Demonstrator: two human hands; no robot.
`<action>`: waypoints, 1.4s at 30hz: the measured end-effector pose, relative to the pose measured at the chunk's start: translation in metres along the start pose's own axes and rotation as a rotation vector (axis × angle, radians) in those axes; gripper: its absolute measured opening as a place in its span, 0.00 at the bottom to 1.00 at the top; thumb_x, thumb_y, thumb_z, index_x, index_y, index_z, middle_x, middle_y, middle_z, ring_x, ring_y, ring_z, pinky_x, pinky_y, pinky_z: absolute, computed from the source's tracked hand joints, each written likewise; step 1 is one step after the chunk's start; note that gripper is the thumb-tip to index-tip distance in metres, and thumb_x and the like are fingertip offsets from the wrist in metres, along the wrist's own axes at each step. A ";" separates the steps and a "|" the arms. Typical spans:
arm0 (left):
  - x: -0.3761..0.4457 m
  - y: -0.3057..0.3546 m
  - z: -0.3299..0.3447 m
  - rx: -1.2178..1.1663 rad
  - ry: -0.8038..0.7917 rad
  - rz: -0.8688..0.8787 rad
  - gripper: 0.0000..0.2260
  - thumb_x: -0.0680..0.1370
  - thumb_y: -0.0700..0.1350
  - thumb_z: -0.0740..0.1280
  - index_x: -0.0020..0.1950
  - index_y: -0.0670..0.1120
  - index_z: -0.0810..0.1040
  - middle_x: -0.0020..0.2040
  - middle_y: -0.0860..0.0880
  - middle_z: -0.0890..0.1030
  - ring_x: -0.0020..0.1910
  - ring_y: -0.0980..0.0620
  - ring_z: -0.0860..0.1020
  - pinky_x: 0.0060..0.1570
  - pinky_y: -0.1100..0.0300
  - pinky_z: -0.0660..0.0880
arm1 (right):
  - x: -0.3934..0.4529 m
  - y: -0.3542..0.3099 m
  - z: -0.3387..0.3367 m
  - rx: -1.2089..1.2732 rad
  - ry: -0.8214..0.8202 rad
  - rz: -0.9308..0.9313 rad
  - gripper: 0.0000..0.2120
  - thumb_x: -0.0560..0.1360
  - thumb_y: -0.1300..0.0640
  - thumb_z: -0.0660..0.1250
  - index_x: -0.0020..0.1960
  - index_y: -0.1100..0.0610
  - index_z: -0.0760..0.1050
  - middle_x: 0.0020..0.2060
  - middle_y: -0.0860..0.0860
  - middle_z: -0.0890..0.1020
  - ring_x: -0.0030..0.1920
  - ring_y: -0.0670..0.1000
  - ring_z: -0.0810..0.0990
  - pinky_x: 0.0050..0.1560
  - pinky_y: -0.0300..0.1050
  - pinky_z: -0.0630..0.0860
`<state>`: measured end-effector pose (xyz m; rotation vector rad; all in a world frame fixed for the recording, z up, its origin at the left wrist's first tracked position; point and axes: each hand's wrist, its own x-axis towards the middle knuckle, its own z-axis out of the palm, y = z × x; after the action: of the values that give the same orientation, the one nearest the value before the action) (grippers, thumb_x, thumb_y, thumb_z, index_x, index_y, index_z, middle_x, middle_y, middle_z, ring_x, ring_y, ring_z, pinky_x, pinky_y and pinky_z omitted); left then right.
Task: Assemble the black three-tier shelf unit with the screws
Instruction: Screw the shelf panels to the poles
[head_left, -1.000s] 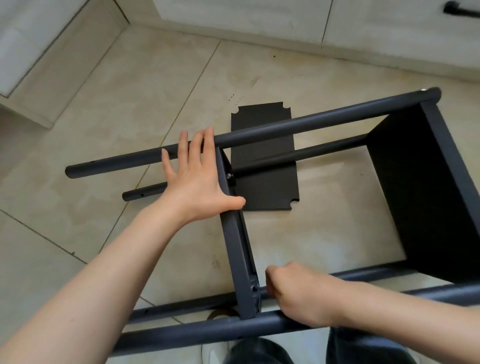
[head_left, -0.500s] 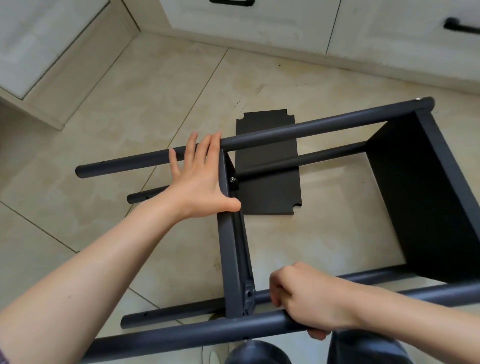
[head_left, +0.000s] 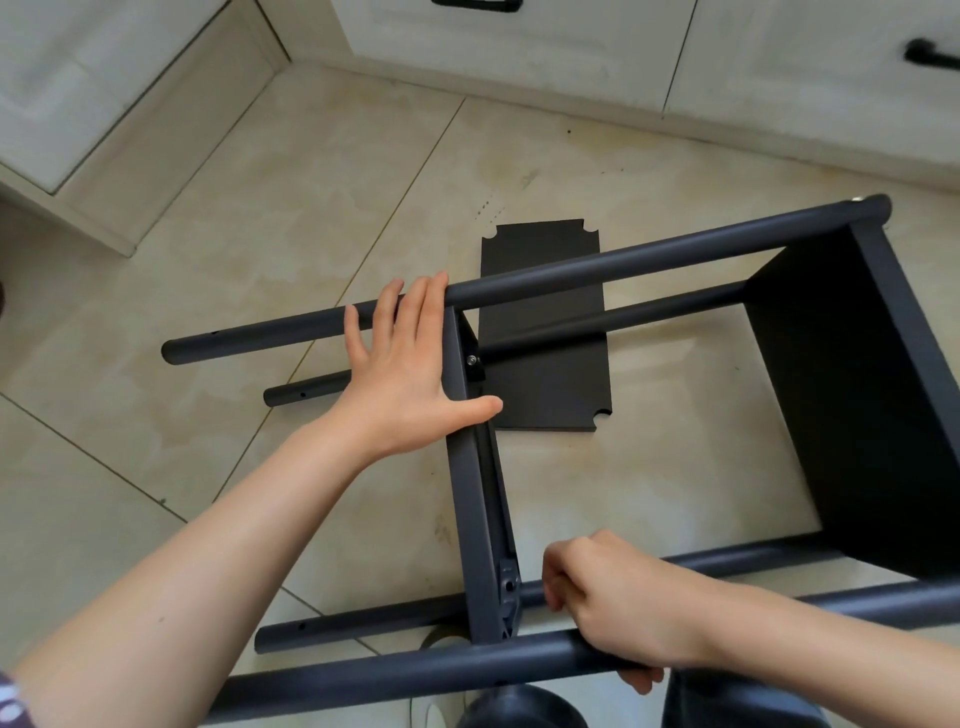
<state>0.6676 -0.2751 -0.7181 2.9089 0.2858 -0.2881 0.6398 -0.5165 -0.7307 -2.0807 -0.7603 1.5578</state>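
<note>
The black shelf unit lies on its side on the tiled floor, its poles running left to right. My left hand (head_left: 410, 371) lies flat with straight fingers against the middle shelf panel (head_left: 475, 514) and the far upper pole (head_left: 649, 257), thumb across the panel's edge. My right hand (head_left: 615, 600) has its fingers curled beside the panel's near bracket (head_left: 509, 592), thumb under the near upper pole (head_left: 415, 675); what it pinches is hidden. An end shelf (head_left: 852, 395) is fixed at the right. A screw (head_left: 471, 359) shows at the panel's far bracket.
A loose black shelf panel (head_left: 545, 364) lies flat on the floor under the frame. White cabinets (head_left: 519, 47) with black handles line the back, and another cabinet stands at the left. My shoes and dark trousers show at the bottom edge.
The view has shifted slightly. My hands keep their places on the middle panel and near pole.
</note>
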 end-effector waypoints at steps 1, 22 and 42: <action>0.000 -0.001 0.000 -0.005 0.002 -0.001 0.53 0.68 0.72 0.64 0.80 0.53 0.36 0.81 0.53 0.42 0.79 0.50 0.36 0.74 0.38 0.32 | 0.000 -0.001 0.000 -0.021 -0.001 0.005 0.12 0.72 0.60 0.48 0.47 0.57 0.69 0.44 0.57 0.73 0.22 0.56 0.78 0.19 0.42 0.69; -0.001 0.000 0.012 -0.173 0.270 -0.007 0.42 0.69 0.70 0.58 0.79 0.53 0.56 0.76 0.55 0.61 0.78 0.52 0.52 0.76 0.40 0.38 | 0.030 -0.008 -0.040 0.402 0.113 -0.071 0.09 0.82 0.60 0.61 0.53 0.64 0.78 0.34 0.53 0.80 0.32 0.51 0.82 0.31 0.41 0.80; 0.008 0.002 0.020 -0.446 0.509 -0.048 0.22 0.79 0.52 0.52 0.68 0.50 0.75 0.62 0.62 0.73 0.64 0.65 0.64 0.75 0.56 0.43 | 0.076 -0.006 -0.090 1.199 0.377 -0.318 0.05 0.78 0.64 0.68 0.54 0.61 0.76 0.45 0.59 0.86 0.44 0.53 0.86 0.45 0.42 0.81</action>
<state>0.6724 -0.2796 -0.7389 2.4833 0.4318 0.4620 0.7413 -0.4635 -0.7567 -1.1839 0.0483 0.9662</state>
